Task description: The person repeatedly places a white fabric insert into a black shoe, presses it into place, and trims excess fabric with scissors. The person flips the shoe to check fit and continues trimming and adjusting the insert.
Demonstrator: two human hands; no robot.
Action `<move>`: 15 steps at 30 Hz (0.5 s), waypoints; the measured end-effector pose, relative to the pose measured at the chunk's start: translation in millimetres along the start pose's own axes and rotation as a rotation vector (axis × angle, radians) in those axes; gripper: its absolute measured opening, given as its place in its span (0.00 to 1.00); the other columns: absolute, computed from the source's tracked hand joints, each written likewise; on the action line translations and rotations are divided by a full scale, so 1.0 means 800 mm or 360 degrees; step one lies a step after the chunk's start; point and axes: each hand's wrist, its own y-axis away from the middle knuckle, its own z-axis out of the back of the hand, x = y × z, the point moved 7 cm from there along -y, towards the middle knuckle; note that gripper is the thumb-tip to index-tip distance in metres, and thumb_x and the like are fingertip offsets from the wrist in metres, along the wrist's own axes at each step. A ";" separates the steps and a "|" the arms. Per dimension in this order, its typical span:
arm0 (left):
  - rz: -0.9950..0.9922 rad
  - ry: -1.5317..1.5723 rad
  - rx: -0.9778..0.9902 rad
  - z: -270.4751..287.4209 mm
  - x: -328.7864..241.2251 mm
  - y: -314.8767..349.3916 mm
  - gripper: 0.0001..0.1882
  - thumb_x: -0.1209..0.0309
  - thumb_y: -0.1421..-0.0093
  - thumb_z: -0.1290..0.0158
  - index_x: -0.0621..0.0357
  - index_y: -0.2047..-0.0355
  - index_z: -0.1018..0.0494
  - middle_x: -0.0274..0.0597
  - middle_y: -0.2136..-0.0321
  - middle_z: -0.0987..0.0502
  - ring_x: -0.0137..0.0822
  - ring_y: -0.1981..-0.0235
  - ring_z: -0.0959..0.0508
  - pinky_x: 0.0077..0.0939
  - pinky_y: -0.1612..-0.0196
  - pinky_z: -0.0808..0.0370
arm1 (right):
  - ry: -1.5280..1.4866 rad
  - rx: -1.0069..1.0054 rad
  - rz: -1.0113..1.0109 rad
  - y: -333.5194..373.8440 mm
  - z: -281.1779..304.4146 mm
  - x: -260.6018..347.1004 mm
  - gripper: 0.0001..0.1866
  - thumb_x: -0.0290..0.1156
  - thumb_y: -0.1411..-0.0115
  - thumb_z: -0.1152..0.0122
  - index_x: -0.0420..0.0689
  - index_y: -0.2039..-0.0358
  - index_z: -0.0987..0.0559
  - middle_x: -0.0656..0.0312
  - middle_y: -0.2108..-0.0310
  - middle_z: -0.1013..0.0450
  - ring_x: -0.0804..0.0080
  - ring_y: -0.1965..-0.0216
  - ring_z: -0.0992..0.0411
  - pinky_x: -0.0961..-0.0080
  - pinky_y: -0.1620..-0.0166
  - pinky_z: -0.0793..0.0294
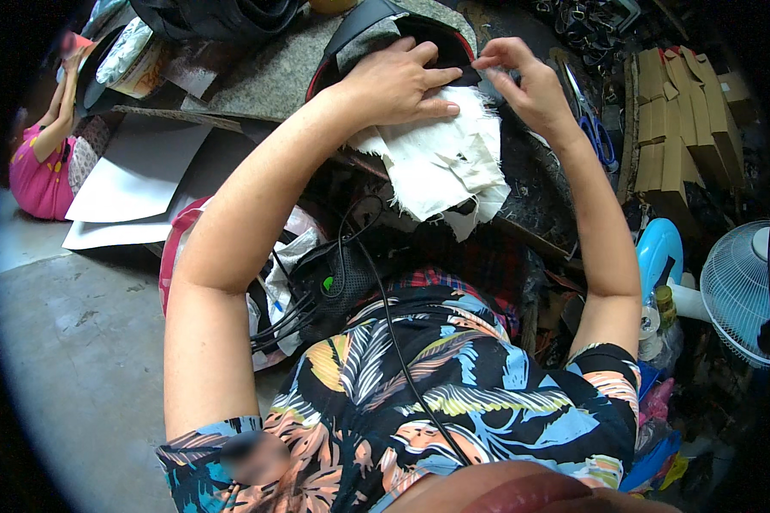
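Observation:
Under my left hand [398,84] is a black curved piece [355,27] with red edging, perhaps a bag or case; its kind is not clear. That hand lies spread, its fingers on the dark inside and its thumb on a frayed white cloth [441,162]. The cloth hangs from the piece toward my lap. Close to the red edge, at the right, my right hand [529,85] has thumb and forefinger drawn together in a pinch. Whatever they hold is too small to make out. Blue-handled scissors [597,128] lie to the right of this hand.
A grey stone slab [257,77] lies beneath the black piece. White sheets [133,171] are at the left, near another person in pink [38,171]. Cardboard pieces [680,120] and a fan [740,291] stand at the right. A black cable [393,333] runs down my front.

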 end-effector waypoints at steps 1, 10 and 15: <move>0.0006 0.0000 0.0017 -0.002 0.002 0.000 0.36 0.36 0.40 0.48 0.40 0.37 0.28 0.51 0.46 0.29 0.51 0.46 0.27 0.44 0.43 0.27 | -0.0114 -0.0097 -0.0144 0.008 0.005 0.005 0.19 0.33 0.40 0.35 0.47 0.49 0.24 0.57 0.59 0.20 0.60 0.56 0.20 0.65 0.49 0.22; -0.0027 0.0287 -0.0091 -0.013 0.008 0.014 0.57 0.31 0.51 0.41 0.45 0.27 0.47 0.57 0.37 0.35 0.57 0.39 0.32 0.48 0.36 0.32 | 0.0342 0.0008 0.0220 0.080 -0.030 0.088 0.16 0.32 0.43 0.32 0.42 0.54 0.21 0.55 0.56 0.20 0.58 0.55 0.21 0.66 0.52 0.20; 0.0015 0.0411 -0.0220 0.001 -0.003 0.034 0.61 0.39 0.53 0.34 0.51 0.27 0.51 0.58 0.37 0.35 0.56 0.38 0.33 0.45 0.36 0.33 | 0.0220 -0.0006 0.0184 0.082 -0.027 0.071 0.16 0.33 0.43 0.31 0.42 0.55 0.20 0.56 0.58 0.19 0.58 0.57 0.20 0.67 0.54 0.20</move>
